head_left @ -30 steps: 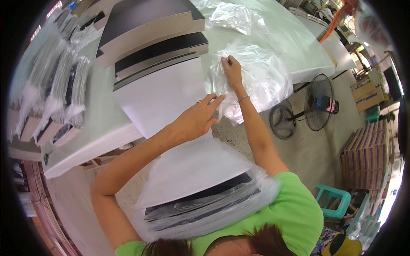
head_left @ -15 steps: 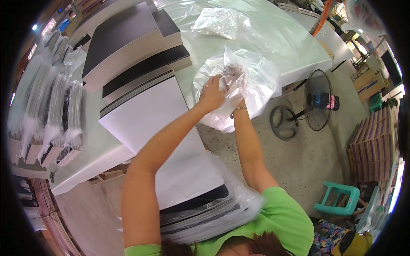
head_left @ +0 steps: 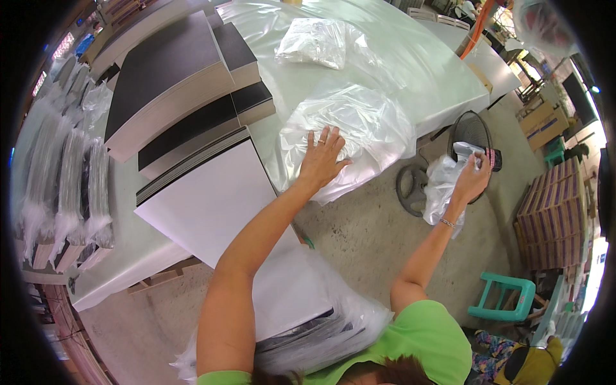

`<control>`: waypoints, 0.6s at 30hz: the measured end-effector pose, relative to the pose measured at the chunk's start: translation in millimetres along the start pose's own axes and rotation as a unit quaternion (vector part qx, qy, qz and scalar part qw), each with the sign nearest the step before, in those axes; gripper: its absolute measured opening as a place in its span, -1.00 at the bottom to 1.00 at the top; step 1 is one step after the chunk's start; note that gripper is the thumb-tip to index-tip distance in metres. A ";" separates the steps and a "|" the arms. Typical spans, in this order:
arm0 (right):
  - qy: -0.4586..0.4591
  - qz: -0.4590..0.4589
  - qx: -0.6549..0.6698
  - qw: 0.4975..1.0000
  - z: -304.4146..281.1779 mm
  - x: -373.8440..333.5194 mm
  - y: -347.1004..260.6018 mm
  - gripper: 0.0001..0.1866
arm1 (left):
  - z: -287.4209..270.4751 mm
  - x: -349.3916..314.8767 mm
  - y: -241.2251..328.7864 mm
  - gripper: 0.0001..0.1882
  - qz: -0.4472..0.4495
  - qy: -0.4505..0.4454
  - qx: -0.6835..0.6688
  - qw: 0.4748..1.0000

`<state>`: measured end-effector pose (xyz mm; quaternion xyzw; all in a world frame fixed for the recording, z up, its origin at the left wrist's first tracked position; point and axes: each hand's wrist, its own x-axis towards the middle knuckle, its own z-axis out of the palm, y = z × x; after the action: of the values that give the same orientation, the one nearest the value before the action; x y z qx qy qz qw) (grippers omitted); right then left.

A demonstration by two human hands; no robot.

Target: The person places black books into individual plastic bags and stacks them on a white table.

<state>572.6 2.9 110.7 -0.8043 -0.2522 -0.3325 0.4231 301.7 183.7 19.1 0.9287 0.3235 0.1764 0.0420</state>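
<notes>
Near the front edge of the pale green worktop [head_left: 443,86], your left hand [head_left: 323,156] lies palm down on a heap of clear plastic bags [head_left: 378,122], its fingers spread wide. Well apart from it, out to the right beyond the worktop's edge, your right hand [head_left: 473,181] holds a crumpled clear bag [head_left: 439,187], fingers narrowed on its upper part. The bag hangs over the floor and hides part of the black fan [head_left: 473,123] behind it.

Left of the heap, a stack topped with a white sheet [head_left: 199,192] reaches past the worktop's edge; between it and your body is a white-topped bundle [head_left: 292,295] with loose plastic around its near end. Behind the sheet rise thick black-topped stacks [head_left: 167,61], and farther left stand plastic-wrapped bundles [head_left: 69,179]. Past the heap, toward the back, you have a folded clear plastic packet [head_left: 312,42]. On the floor at your right is a turquoise stool [head_left: 521,301], near striped cartons [head_left: 550,218].
</notes>
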 end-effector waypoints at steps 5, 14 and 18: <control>-0.188 -0.010 0.112 0.976 81.0 1.9 -84.1 -0.58 | -1.1 5.0 2.7 -0.50 0.006 0.040 -0.045 0.998; -0.380 -0.128 0.061 0.914 291.2 -46.1 -203.1 -0.26 | -1.3 19.3 5.3 -0.65 -0.028 0.086 -0.102 0.991; -0.306 -0.199 0.003 0.931 334.9 -55.7 -207.2 -0.41 | -2.7 29.6 6.5 -0.71 -0.027 0.087 -0.116 0.989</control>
<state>501.6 386.7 34.3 -0.7991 -0.5253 -0.1473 0.2526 326.1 196.7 31.8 0.8893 0.3285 0.2921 0.1259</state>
